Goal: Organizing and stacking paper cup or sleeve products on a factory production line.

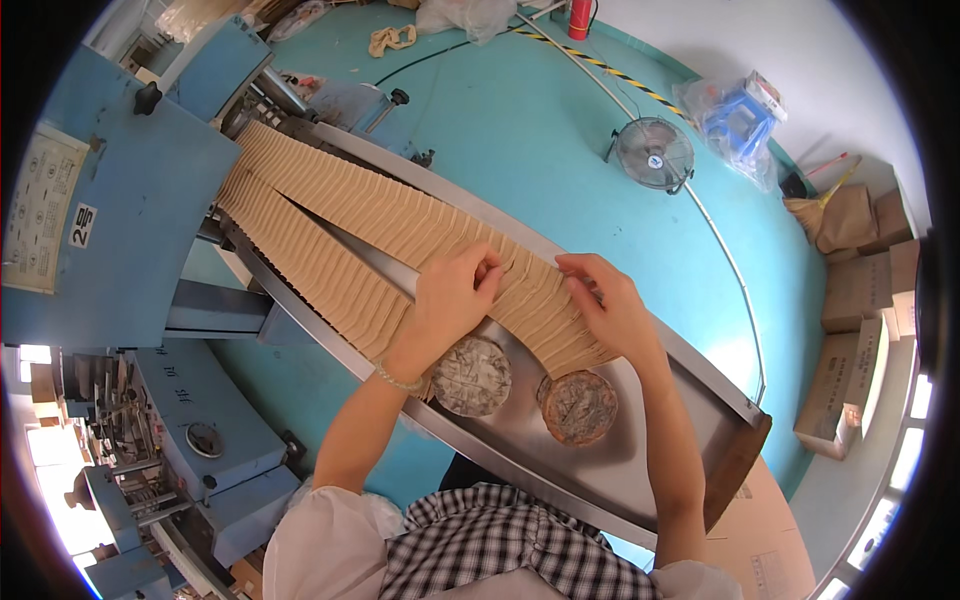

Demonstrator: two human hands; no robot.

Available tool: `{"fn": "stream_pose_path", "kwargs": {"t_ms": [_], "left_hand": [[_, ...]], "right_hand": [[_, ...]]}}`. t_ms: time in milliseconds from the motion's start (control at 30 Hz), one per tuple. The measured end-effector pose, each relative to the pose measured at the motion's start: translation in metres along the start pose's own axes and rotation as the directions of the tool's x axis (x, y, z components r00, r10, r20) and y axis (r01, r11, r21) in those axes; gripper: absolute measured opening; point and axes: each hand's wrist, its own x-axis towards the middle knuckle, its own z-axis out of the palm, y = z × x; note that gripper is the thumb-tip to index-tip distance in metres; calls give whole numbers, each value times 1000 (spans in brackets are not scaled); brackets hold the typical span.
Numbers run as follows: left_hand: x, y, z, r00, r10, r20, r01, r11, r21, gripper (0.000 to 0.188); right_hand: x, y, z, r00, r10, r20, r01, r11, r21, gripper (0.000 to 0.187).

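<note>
Two long strips of tan pleated paper lie side by side in a metal trough (680, 400), running out of a blue machine (130, 200). My left hand (455, 295) rests over the far pleated paper strip (400, 215), its fingers curled in on the folds. At that strip's outer edge, my right hand (610, 310) pinches the folds with bent fingers and thumb. The near pleated strip (330, 280) passes under my left wrist. A round, grey, worn block (472, 377) sits at its end. A browner round block (579, 408) touches the far strip's end.
Beyond the trough, a black floor fan (654, 155) stands on the green floor, with a white pipe (730, 260) along it. Cardboard boxes (850, 330) are stacked at the right. Another blue machine (210, 420) stands at lower left. A red extinguisher (580, 18) is at the back.
</note>
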Motion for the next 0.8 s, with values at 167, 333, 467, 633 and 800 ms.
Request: {"fn": "stream_pose_path", "kwargs": {"t_ms": [167, 333, 467, 633, 800], "left_hand": [[-2, 1, 5, 997, 63, -55, -61, 998, 30, 6], [-4, 3, 4, 992, 123, 14, -123, 992, 38, 8], [-4, 1, 2, 995, 96, 2, -96, 995, -5, 7], [-3, 2, 4, 998, 36, 42, -35, 999, -28, 9], [-1, 8, -4, 994, 13, 107, -15, 1000, 16, 17]], "right_hand": [[18, 3, 4, 997, -28, 67, 30, 999, -22, 27], [25, -3, 4, 993, -78, 90, 83, 996, -46, 32], [30, -2, 7, 974, -189, 126, 200, 977, -80, 39], [33, 8, 3, 967, -188, 171, 208, 972, -109, 37], [33, 5, 3, 965, -205, 165, 226, 967, -120, 32]]}}
